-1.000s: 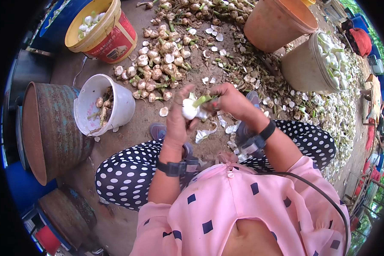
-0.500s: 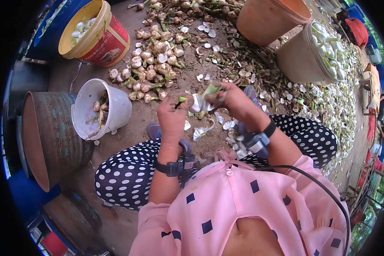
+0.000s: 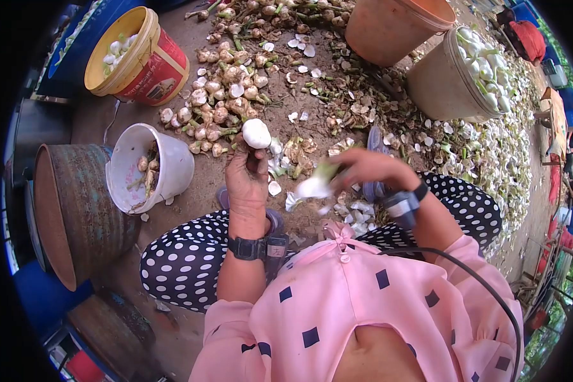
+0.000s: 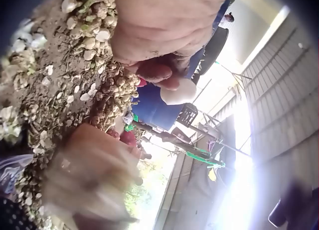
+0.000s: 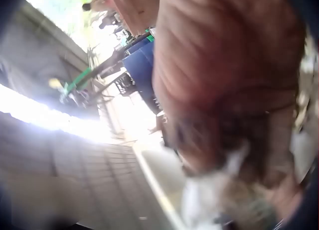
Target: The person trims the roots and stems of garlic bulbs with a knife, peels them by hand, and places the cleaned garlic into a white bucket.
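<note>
In the head view a clean white garlic bulb (image 3: 256, 134) sits at the fingertips of the left hand (image 3: 247, 175), which grips it from below and behind. The same bulb (image 4: 178, 92) shows at the fingers of the left hand (image 4: 164, 36) in the left wrist view. Over the ground to the right, the right hand (image 3: 370, 169) holds blurred white and green peelings (image 3: 316, 184) in its curled fingers. In the right wrist view the right hand (image 5: 224, 90) has blurred white pieces (image 5: 209, 195) at its fingers.
Unpeeled garlic (image 3: 219, 105) lies heaped ahead, with scattered peelings (image 3: 477, 172) to the right. A white bucket (image 3: 178, 169) and a yellow-red bucket (image 3: 172, 67) stand left. Ahead right are an orange bucket (image 3: 385, 32) and a pale bucket (image 3: 436, 86) full of white bulbs.
The hands have moved apart. The left hand has risen slightly with the white bulb now plainly visible; the right has moved right and down with the peelings, away from the bulb.
</note>
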Action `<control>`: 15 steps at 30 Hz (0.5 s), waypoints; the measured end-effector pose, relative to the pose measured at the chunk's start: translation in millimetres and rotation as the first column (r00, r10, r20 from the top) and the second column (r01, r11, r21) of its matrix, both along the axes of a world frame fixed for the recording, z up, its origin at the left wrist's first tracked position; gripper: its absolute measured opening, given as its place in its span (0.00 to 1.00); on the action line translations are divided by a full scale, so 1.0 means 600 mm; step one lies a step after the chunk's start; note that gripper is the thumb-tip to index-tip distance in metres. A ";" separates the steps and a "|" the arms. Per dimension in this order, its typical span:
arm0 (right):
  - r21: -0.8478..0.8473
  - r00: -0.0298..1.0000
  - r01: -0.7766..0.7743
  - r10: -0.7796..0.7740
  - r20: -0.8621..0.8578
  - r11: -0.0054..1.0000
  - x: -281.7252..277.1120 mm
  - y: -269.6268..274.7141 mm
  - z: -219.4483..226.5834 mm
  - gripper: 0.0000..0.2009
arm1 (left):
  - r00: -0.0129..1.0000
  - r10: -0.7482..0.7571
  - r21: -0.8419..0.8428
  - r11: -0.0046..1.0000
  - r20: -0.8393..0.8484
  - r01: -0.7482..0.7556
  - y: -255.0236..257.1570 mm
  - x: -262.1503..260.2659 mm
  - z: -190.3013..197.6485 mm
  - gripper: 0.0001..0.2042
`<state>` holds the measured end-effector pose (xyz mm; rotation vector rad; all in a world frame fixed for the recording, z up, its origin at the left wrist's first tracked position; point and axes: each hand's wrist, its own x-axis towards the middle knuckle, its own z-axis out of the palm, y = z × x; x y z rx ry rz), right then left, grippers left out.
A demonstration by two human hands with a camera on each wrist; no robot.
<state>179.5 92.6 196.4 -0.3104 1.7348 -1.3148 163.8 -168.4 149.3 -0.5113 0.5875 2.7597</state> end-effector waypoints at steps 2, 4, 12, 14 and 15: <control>0.201 0.946 0.125 -0.056 -0.319 0.972 0.002 -0.022 -0.021 0.28 | 1.000 0.014 -0.215 0.976 -0.017 -0.017 0.014 0.004 0.020 0.09; 0.014 0.849 0.282 -0.243 -0.469 0.959 -0.016 -0.052 -0.025 0.32 | 0.994 -0.041 -0.524 0.851 -0.099 -0.017 0.023 0.008 0.023 0.07; -0.664 0.590 0.668 -0.783 0.199 0.335 -0.247 0.070 0.064 0.16 | 0.983 -0.182 -0.565 0.807 0.034 0.169 0.032 -0.014 0.024 0.18; -0.730 0.493 0.675 -0.803 0.335 0.110 -0.305 0.077 0.071 0.14 | 0.981 -0.173 -0.614 0.767 0.084 0.188 0.030 -0.022 -0.029 0.19; -0.689 0.473 0.705 -0.836 0.280 0.167 -0.335 0.069 0.062 0.13 | 0.977 -0.173 -0.661 0.719 0.128 0.214 0.030 -0.027 -0.050 0.21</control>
